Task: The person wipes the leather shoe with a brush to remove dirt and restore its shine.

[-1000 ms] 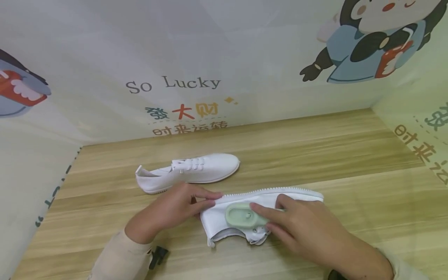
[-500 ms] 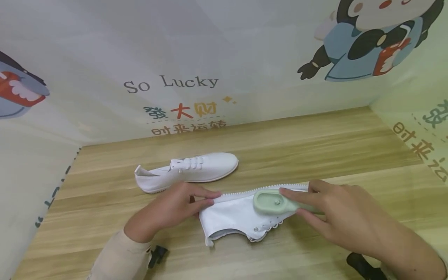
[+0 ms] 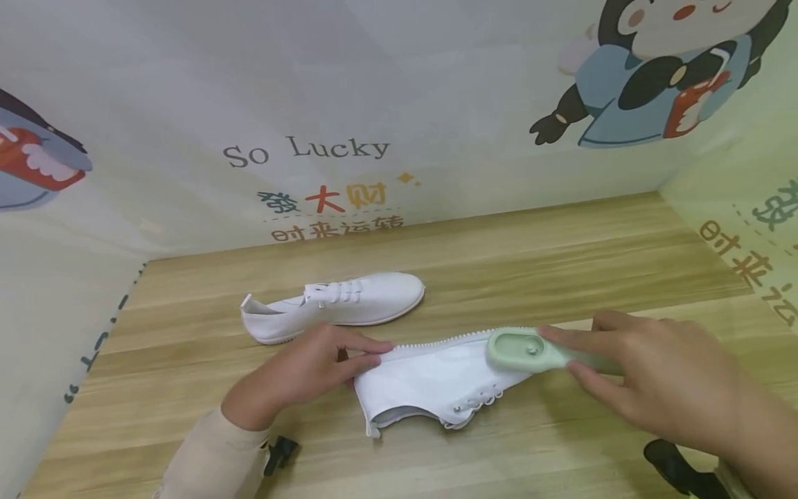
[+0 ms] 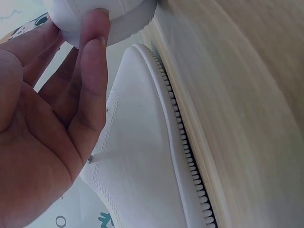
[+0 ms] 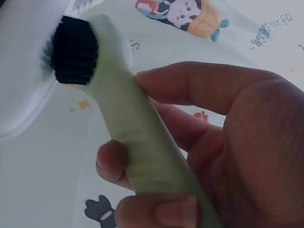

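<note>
A white lace-up shoe (image 3: 418, 378) lies on its side, its ridged sole facing away from me and its opening toward me. My left hand (image 3: 312, 371) pinches its heel at the sole edge; the left wrist view shows the fingertips on that heel (image 4: 128, 21). In my right hand (image 3: 667, 378) is a pale green brush (image 3: 520, 348), gripped by its handle. Dark bristles (image 5: 76, 51) press against the shoe's side near the toe in the right wrist view. The toe end is partly hidden behind the brush head.
A second white shoe (image 3: 374, 298) stands upright behind, toe to the right; the left wrist view shows its side (image 4: 137, 142) close by. The wooden tabletop (image 3: 561, 256) meets a printed cloth backdrop (image 3: 461, 138) at the back and sides.
My right hand has moved the brush rightward along the shoe's side, from near the opening to the toe end. The left hand keeps its place at the heel.
</note>
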`<state>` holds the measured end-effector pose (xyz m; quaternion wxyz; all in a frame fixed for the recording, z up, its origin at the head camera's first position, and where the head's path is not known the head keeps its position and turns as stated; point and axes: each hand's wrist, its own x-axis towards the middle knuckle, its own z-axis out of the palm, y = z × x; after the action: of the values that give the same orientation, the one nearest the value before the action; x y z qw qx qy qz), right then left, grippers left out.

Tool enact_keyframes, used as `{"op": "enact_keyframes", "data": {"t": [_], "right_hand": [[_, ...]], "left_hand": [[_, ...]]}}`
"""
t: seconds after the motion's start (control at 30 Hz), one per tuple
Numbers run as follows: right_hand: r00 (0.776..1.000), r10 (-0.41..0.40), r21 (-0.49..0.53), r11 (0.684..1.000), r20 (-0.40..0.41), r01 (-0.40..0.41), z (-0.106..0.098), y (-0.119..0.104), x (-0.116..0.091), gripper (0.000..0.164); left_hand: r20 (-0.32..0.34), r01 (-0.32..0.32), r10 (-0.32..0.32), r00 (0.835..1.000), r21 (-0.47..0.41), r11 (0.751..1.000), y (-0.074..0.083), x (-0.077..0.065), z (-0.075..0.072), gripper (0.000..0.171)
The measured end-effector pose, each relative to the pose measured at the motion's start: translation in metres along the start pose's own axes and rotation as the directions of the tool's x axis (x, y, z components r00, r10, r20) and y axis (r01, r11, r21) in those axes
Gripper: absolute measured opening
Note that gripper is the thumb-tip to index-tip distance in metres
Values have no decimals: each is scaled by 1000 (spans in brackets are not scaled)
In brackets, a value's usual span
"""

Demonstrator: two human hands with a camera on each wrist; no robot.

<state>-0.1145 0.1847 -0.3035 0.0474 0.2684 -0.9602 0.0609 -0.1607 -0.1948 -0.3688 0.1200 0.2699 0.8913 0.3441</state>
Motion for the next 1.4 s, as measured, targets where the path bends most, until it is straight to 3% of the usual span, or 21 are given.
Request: {"op": "enact_keyframes", "data": {"t": [0.23,0.5,0.67,0.8,1.07,1.4], "right_hand": [[1000,-18,60,998,24,17,7,-13,10,42],[991,-123,81,989,-46,127,24,-28,18,42],[983,-163,57,984,-81,168,36,-38,22,45],[970,-199,62,976,-139,209,49,-48,25,48],[923,-264,69,953,-280,294,68,-60,31,54],[979,-163,111,978,-124,177,51,-48,25,47]], "left_hand": [[-7,8,-8,1000,8,1000,-3,-1,-1,25],[-29,8,-6,1000,57,998,-2,-1,-2,25],[-37,-23,25,999,53,998,-1,0,-3,24],[-32,-35,36,999,48,998,-2,1,-3,24],[-30,-20,21,999,47,999,0,2,-3,25],[-8,5,-5,1000,34,999,-2,0,2,24]]}}
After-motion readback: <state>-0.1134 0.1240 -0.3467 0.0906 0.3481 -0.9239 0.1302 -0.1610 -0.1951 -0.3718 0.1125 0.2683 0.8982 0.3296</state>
